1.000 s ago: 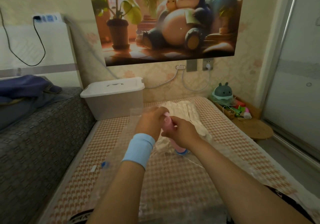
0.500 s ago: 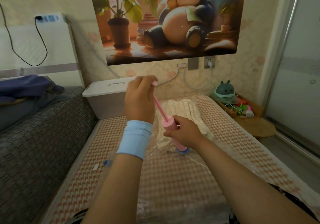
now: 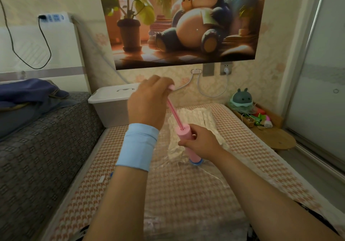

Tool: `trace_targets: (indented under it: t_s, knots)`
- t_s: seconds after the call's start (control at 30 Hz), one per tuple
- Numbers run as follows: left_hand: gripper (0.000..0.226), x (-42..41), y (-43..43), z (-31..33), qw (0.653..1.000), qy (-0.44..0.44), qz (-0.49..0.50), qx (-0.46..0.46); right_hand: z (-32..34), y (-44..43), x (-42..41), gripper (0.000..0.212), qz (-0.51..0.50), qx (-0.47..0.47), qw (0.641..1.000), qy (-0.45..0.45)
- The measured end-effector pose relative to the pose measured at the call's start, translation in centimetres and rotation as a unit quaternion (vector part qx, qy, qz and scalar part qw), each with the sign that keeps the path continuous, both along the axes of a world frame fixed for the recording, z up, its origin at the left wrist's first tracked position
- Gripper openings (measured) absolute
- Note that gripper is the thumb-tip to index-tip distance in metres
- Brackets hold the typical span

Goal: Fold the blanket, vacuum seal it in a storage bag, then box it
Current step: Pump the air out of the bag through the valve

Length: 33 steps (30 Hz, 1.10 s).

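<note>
A grey sofa (image 3: 46,147) runs along the far left, with a blue cloth (image 3: 28,95) heaped on it and a power strip (image 3: 53,17) on the wall above. Next to it, at the head of the mat (image 3: 186,194), the box (image 3: 112,100) stands against the wall with its lid on.

My left hand (image 3: 149,106), a blue wristband (image 3: 138,145) below it, is raised in front of the box. Its fingers are curled tight round the pink handle (image 3: 171,87). From there the rod (image 3: 174,113), extended, slants down to the right into the pump (image 3: 183,134).

My right hand (image 3: 201,143) is wrapped round the pump's middle and holds it tilted, its foot on the blue valve (image 3: 195,163) of the bag (image 3: 168,158). The bag lies flat on the mat, clear and crinkled, reaching back toward me.

The blanket (image 3: 197,117), white and folded, is inside the bag just behind the pump, between my hands and the wall. A cartoon poster (image 3: 183,20) hangs above.

Right of the mat a green toy (image 3: 241,99) sits among small clutter. A round wooden stool (image 3: 276,138) stands nearer me, and a sliding door (image 3: 317,72) fills the right edge.
</note>
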<state>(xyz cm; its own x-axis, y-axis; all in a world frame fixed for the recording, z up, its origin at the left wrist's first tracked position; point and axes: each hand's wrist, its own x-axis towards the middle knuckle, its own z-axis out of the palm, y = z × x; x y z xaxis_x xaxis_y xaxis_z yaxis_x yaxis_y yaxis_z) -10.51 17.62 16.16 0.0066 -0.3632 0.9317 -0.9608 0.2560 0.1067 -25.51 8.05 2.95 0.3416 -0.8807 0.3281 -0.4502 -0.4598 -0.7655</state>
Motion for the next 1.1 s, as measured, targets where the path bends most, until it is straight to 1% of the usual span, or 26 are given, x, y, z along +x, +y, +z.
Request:
trace_targets:
  t_s: [0.07,0.1,0.13,0.17,0.23,0.3,0.33,0.37,0.4,0.47,0.53,0.6,0.63,0.7,0.73,0.8,0.83,0.87,0.9,0.93,1.0,1.03,1.1]
  knots:
    - [0.019,-0.2,-0.1,-0.1,0.997,0.063,0.001,-0.053,-0.1,0.1,0.1,0.042,0.004,0.002,1.000,0.002]
    - [0.018,-0.2,-0.6,-0.7,0.993,0.097,-0.007,-0.060,-0.2,0.1,0.3,0.043,0.005,0.002,1.000,0.005]
    - [0.016,-0.4,-1.0,-1.6,0.992,0.119,-0.018,-0.046,-0.3,0.2,0.5,0.044,0.004,0.004,1.000,0.009]
    - [0.015,-0.6,-1.5,-2.7,0.992,0.125,-0.030,-0.009,-0.3,0.2,0.6,0.045,0.002,0.006,1.000,0.011]
    - [0.016,-0.8,-2.5,-5.2,0.984,0.115,-0.072,0.112,-0.2,0.3,0.7,0.044,-0.007,0.011,1.000,0.012]
    - [0.019,-1.2,-3.1,-7.2,0.958,0.099,-0.095,0.251,-0.3,0.3,0.6,0.034,-0.014,0.003,1.000,0.023]
    - [0.020,-1.4,-3.2,-7.7,0.946,0.082,-0.086,0.302,-0.3,0.4,0.6,0.030,-0.016,-0.004,0.999,0.029]
    - [0.019,-1.5,-3.1,-7.7,0.940,0.058,-0.070,0.330,-0.3,0.5,0.6,0.029,-0.017,-0.008,0.999,0.029]
    - [0.019,-1.5,-2.9,-7.3,0.940,0.036,-0.056,0.334,-0.3,0.5,0.6,0.030,-0.017,-0.010,0.999,0.026]
    - [0.017,-1.4,-2.0,-5.6,0.952,0.012,-0.035,0.303,-0.4,0.5,0.5,0.036,-0.012,-0.010,1.000,0.019]
    - [0.017,-1.2,-0.8,-3.2,0.970,0.005,0.001,0.244,-0.4,0.4,0.3,0.042,-0.009,-0.014,1.000,0.012]
    - [0.017,-0.7,0.5,-0.6,0.988,0.015,0.027,0.149,-0.2,0.4,0.2,0.044,-0.005,-0.018,1.000,0.001]
    - [0.017,-0.3,1.0,0.4,0.995,0.023,0.024,0.095,-0.2,0.3,0.2,0.046,-0.003,-0.018,1.000,-0.002]
    - [0.019,0.1,1.3,1.2,0.999,0.030,0.013,0.003,-0.2,0.3,0.2,0.047,0.001,-0.011,1.000,-0.004]
    - [0.020,0.0,1.2,1.0,0.999,0.030,0.010,-0.028,-0.3,0.4,0.2,0.047,0.002,-0.006,1.000,-0.006]
    - [0.018,-0.6,0.5,-0.1,0.997,0.046,0.007,-0.054,-0.7,0.4,0.4,0.047,0.005,-0.006,1.000,-0.005]
    - [0.016,-0.9,0.0,-1.0,0.997,0.057,0.003,-0.043,-0.8,0.5,0.4,0.047,0.005,-0.009,1.000,-0.002]
    - [0.014,-1.2,-0.7,-2.1,0.998,0.059,-0.005,-0.009,-0.7,0.5,0.4,0.045,0.002,-0.010,1.000,0.002]
    - [0.013,-1.3,-1.4,-3.3,0.997,0.054,-0.020,0.050,-0.7,0.5,0.4,0.043,-0.002,-0.008,1.000,0.006]
    - [0.013,-1.4,-1.9,-4.5,0.990,0.052,-0.037,0.129,-0.7,0.4,0.4,0.040,-0.004,-0.004,1.000,0.008]
    - [0.017,-1.8,-2.3,-6.2,0.954,0.050,-0.049,0.291,-0.7,0.4,0.4,0.029,-0.003,-0.006,1.000,0.015]
    - [0.019,-1.8,-2.3,-6.6,0.938,0.036,-0.041,0.341,-0.8,0.4,0.4,0.026,-0.002,-0.011,1.000,0.018]
    - [0.017,-1.8,-2.1,-6.2,0.932,0.000,-0.029,0.360,-0.9,0.6,0.5,0.031,-0.004,-0.013,1.000,0.015]
